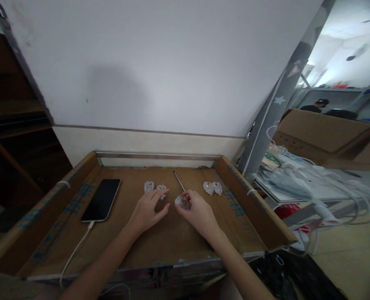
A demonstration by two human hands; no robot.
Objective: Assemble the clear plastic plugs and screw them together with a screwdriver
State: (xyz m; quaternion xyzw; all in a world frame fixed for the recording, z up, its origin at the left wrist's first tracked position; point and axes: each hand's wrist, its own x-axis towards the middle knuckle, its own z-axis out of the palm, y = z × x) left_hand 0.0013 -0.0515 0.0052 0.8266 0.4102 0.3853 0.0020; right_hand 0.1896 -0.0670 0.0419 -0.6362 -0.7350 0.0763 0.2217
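Over the middle of a cardboard-lined tray, my right hand pinches a small clear plastic piece with reddish and yellowish bits inside. My left hand is apart from it, thumb and fingers spread, its fingertips close to a clear plastic piece. Another clear piece lies just left of that one. Beyond my right hand lies a screwdriver with a thin metal shaft; its handle end is hidden by the hand. Two more clear pieces rest side by side at the right.
A phone with a white charging cable lies at left. Raised cardboard sides edge the tray, with a wall behind. At right stand a grey post, a bench with cables and an open cardboard box. A person sits far back.
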